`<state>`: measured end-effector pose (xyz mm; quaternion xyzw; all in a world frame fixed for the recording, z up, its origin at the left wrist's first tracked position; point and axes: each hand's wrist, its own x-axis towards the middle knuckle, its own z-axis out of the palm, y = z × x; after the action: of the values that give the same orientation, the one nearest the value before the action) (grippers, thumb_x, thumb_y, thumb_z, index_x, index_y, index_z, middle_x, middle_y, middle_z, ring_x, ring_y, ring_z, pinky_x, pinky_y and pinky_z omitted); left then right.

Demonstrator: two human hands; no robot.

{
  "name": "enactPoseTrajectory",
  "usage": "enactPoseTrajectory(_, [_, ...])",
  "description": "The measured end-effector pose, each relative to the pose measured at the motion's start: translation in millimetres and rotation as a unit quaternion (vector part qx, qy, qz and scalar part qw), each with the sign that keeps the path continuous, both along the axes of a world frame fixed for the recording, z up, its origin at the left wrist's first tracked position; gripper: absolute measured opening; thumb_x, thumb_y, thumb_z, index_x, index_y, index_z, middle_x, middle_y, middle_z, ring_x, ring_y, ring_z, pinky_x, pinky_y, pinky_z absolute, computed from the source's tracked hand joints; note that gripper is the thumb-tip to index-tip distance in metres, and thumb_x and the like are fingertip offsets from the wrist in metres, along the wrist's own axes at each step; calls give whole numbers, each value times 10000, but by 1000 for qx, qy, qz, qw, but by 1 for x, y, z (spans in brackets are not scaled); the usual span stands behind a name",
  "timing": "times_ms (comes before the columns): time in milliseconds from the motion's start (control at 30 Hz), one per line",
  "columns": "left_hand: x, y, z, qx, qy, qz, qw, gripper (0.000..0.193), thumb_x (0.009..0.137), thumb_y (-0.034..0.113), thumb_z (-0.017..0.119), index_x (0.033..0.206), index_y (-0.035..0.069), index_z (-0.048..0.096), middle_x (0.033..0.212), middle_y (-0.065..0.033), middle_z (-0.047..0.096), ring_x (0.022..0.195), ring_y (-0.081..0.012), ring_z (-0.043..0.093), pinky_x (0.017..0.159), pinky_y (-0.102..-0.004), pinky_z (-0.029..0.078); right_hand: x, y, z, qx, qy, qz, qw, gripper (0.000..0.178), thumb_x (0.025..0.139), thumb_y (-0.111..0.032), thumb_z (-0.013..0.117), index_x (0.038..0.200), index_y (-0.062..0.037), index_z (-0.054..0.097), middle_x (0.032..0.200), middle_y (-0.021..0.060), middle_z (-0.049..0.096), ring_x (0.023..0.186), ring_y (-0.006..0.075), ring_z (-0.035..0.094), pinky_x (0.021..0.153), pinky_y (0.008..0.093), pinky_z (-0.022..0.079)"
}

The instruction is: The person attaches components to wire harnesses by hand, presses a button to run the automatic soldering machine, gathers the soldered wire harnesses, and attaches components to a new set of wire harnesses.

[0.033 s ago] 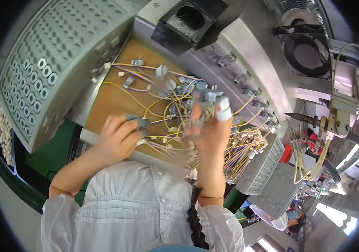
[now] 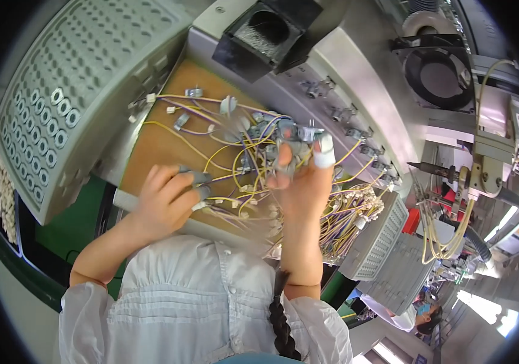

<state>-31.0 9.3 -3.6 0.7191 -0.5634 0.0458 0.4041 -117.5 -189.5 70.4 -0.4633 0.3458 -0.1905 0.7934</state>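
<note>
My left hand (image 2: 168,199) is at the near left of the brown work surface. Its fingers, in grey finger covers, are curled together beside a yellow wire. Whatever lies between the fingertips is hidden. Over the pile, my right hand (image 2: 306,188) is raised, with a white wrap on one finger and grey covers on others. Its fingers close on a small grey part with pins (image 2: 309,133), whose two thin pins point up. Under and between both hands lie tangled yellow and purple wires (image 2: 226,165) with small white connectors and several grey parts.
A grey perforated tray (image 2: 98,57) with ring-shaped pieces stands on the left. Ahead are a black duct (image 2: 265,36) and a metal panel with clamped parts (image 2: 341,112). Bundled wires (image 2: 350,221) lie right. A soldering iron (image 2: 432,170) and a fan (image 2: 438,76) are farther right.
The small grey part in my right hand has turned slightly, and its pins show more clearly. My left hand is nearly still, and the whole view has shifted a little.
</note>
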Motion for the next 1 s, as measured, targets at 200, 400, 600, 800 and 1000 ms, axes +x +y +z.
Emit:
enactPoseTrajectory(200, [21,-33,39,-45,99,-43,993,240,558,-8,669,780,46,595,785,-81,588,643,-244,512,524,-339,423,38,6,-2,2,-86,-92,992,379,974,-345,486,1021,23,559,726,64,569,490,133,506,467,300,492])
enactPoseTrajectory(400, [24,-47,43,-68,188,-128,971,240,613,-34,666,844,1,609,884,-129,584,728,-285,547,629,-347,475,54,4,-8,-27,-124,-115,985,378,976,-356,489,1023,13,555,777,82,608,530,149,564,465,306,508])
enactPoseTrajectory(600, [30,-53,62,-77,89,-121,986,232,608,-5,638,837,27,625,826,-90,593,752,-258,558,645,-338,482,28,-24,15,-34,-17,41,998,355,949,-262,546,1173,11,506,1020,128,659,819,190,660,590,294,562])
enactPoseTrajectory(800, [31,-39,70,-83,55,-84,991,234,577,51,644,809,41,619,820,-58,595,755,-247,568,649,-327,489,-32,15,37,-255,-24,101,961,519,804,-37,690,1276,-12,477,1170,118,627,976,179,628,783,261,506])
enactPoseTrajectory(1000, [49,-4,71,39,-83,110,990,244,620,101,706,827,29,599,901,-129,577,853,-332,561,759,-418,477,-31,21,27,-329,53,249,909,232,873,-26,594,1096,33,615,893,125,689,784,183,675,687,268,530])
